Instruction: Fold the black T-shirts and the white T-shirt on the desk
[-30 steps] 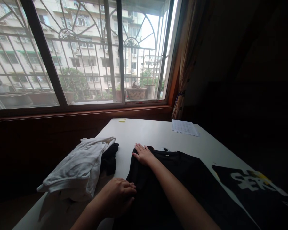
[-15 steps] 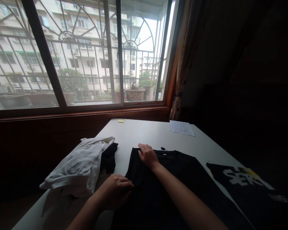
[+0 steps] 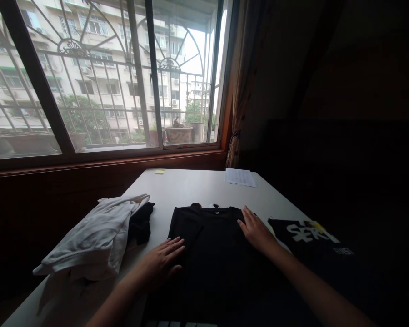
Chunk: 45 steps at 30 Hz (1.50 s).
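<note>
A black shirt (image 3: pixel 211 254) lies spread on the white table (image 3: pixel 191 186), its collar toward the window and a small pale label at the neck. My left hand (image 3: pixel 162 263) rests open on the shirt's left side, fingers spread. My right hand (image 3: pixel 257 231) lies open at the shirt's upper right, near the shoulder edge. Pale marks show at the shirt's bottom edge. Just beyond the collar are a dark round object (image 3: pixel 196 205) and a small whitish object (image 3: pixel 215 205), both partly covered.
A heap of white cloth (image 3: pixel 92 236) with black cloth (image 3: pixel 141 225) lies at the left. Another dark garment with white lettering (image 3: pixel 310 233) is at the right. Papers (image 3: pixel 241 177) and a yellow note (image 3: pixel 159 172) sit at the far edge, below the window.
My right hand has moved from the shirt's upper left to its upper right. My left hand's fingers have spread flat. The shirt's right side now looks folded inward, and the view has shifted right.
</note>
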### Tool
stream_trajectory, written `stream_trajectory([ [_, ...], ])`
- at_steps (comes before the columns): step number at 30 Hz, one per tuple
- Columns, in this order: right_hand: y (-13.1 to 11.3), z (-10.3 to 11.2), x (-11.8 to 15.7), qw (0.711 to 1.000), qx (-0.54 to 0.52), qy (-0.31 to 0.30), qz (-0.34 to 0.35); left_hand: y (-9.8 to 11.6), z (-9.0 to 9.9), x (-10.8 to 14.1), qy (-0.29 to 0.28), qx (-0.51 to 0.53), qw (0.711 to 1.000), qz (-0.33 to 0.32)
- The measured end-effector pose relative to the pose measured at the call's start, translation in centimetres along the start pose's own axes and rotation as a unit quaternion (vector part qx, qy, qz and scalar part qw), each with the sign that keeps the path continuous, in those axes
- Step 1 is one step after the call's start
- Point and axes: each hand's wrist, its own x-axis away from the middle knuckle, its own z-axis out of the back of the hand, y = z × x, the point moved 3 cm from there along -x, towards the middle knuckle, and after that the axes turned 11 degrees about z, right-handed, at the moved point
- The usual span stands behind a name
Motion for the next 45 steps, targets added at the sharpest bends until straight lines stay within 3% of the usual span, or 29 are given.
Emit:
stream_trajectory([
  [3, 2.4, -0.8, 3.3, 0.998, 0.020, -0.050, -0.039, -0.2, -0.6, 0.1, -0.008, -0.010, 1.000, 0.001],
  [8, 2.7, -2.3, 6.0, 0.995, 0.021, -0.095, -0.022, -0.2, -0.7, 0.2, -0.012, -0.028, 1.000, 0.001],
  [15, 2.1, -2.1, 4.4, 0.995, 0.017, -0.093, -0.022, 0.1, -1.0, 0.3, -0.026, -0.052, 0.998, 0.012],
  [23, 1.3, -2.0, 1.8, 0.994, -0.002, -0.112, -0.021, -2.3, -2.3, 0.7, 0.006, -0.073, 0.997, 0.039],
  [33, 1.2, -2.9, -1.2, 0.993, -0.016, -0.117, -0.015, -3.6, -2.0, 0.3, 0.009, -0.084, 0.995, 0.050],
  [45, 1.2, -3.0, -1.1, 0.993, -0.016, -0.116, -0.013, -3.0, -1.7, 0.7, -0.001, -0.097, 0.993, 0.068],
])
